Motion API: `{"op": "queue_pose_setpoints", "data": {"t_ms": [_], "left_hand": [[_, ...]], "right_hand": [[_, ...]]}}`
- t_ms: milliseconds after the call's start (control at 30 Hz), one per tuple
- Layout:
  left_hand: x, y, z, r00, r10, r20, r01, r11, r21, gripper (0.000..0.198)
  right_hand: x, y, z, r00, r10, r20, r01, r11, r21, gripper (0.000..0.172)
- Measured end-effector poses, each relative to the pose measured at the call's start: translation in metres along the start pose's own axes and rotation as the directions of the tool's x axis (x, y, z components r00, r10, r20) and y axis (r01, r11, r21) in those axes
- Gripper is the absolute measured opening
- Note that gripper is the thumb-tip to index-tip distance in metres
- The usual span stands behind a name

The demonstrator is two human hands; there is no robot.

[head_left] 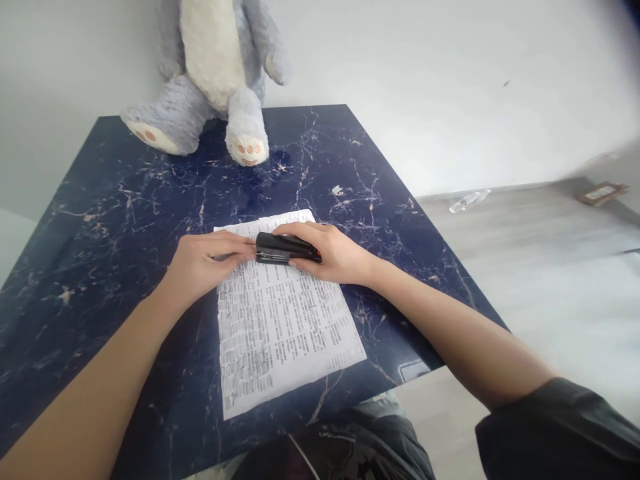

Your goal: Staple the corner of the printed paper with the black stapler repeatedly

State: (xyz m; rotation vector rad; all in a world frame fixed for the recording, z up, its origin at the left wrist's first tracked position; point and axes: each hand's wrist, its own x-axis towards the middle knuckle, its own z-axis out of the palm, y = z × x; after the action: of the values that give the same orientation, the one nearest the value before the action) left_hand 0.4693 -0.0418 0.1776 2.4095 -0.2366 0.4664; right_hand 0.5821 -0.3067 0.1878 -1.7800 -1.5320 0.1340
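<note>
A black stapler (287,249) lies lengthwise above printed sheets of paper (295,320) on the dark blue marbled table. My right hand (333,250) is closed around the stapler's right end, thumb on the near side and fingers over the far side. From the left, my left hand (205,263) brings its thumb and fingertips together at the stapler's other end, pinching there. Whether something small is between those fingertips is hidden. Dense dark lines of text cover the page, which sits askew beneath both hands.
A large grey and cream plush toy (215,73) sits at the table's (165,193) far edge against the wall. A small white scrap (337,191) is on the tabletop. On the floor to the right are a clear plastic bottle (469,200) and a brown box (601,193).
</note>
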Motion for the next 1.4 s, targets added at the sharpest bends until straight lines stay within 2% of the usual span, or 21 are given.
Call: {"op": "queue_pose_setpoints", "data": {"t_ms": [167,300,433,500,767,967,1167,1400], "left_hand": [[-0.001,-0.003,0.002,0.992,-0.090,-0.085,0.095,0.994,0.049,0.008],[-0.001,0.003,0.003,0.983,-0.123,-0.136,0.132,0.989,0.064,0.009],[0.001,0.010,0.001,0.941,-0.198,-0.275,0.192,0.980,-0.047,0.015],[0.002,0.010,-0.001,0.926,-0.214,-0.310,0.197,0.977,-0.084,0.016],[0.005,0.007,-0.002,0.976,-0.131,-0.173,0.144,0.987,0.065,0.022],[0.004,0.014,-0.002,0.965,-0.183,-0.187,0.197,0.979,0.058,0.021],[0.003,0.007,-0.002,0.951,-0.245,-0.189,0.250,0.968,-0.001,0.022],[0.002,0.001,0.000,0.949,-0.256,-0.186,0.247,0.966,-0.072,0.019]], "right_hand": [[-0.001,0.003,-0.001,1.000,0.016,0.006,-0.016,1.000,-0.021,0.049],[-0.001,0.006,-0.001,1.000,0.000,0.005,0.000,1.000,-0.025,0.045],[-0.001,0.007,-0.001,1.000,0.003,0.006,-0.003,1.000,-0.021,0.045],[-0.002,0.007,-0.001,1.000,0.006,0.004,-0.006,1.000,-0.019,0.046],[-0.001,0.006,-0.002,0.999,0.030,0.018,-0.029,0.999,-0.016,0.045],[-0.002,0.007,-0.001,0.999,0.037,0.018,-0.037,0.999,-0.019,0.046],[-0.002,0.008,0.000,0.999,0.044,0.023,-0.043,0.999,-0.027,0.045],[-0.001,0.007,-0.002,1.000,0.014,0.026,-0.013,1.000,-0.029,0.045]]}}
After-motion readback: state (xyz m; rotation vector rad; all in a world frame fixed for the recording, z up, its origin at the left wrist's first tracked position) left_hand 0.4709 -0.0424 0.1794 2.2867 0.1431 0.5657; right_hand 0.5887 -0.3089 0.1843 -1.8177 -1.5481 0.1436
